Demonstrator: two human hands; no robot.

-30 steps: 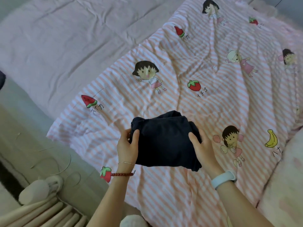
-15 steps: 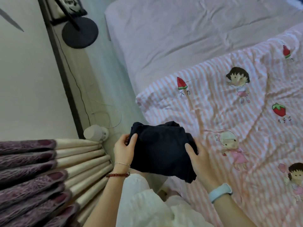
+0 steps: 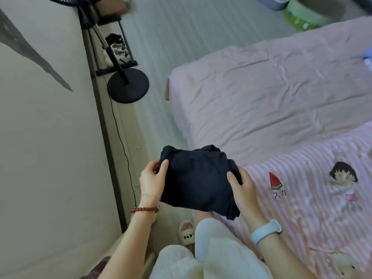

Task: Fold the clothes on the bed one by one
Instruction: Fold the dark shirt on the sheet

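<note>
Both hands, left hand [image 3: 152,179] and right hand [image 3: 244,185], grip the folded dark garment [image 3: 198,179], now carried left off the bed [image 3: 261,93]; fold apparently done, placement pending.

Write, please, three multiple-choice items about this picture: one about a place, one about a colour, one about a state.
1. Where is the folded dark garment?
A. Flat on the striped quilt
B. Held up between both hands, at the bed's edge
C. On the floor by the fan base

2. What colour is the band on the right wrist?
A. Light blue
B. Red
C. Black

3. How does the left hand stand to the garment?
A. It hangs free of it
B. It presses it flat on the bed
C. It grips its left edge, thumb on top

Answers:
1 B: the left hand and the right hand hold its two sides, above the person's legs.
2 A: the wristband is pale blue; the red beads are on the left wrist.
3 C: the thumb lies over the cloth.
</note>
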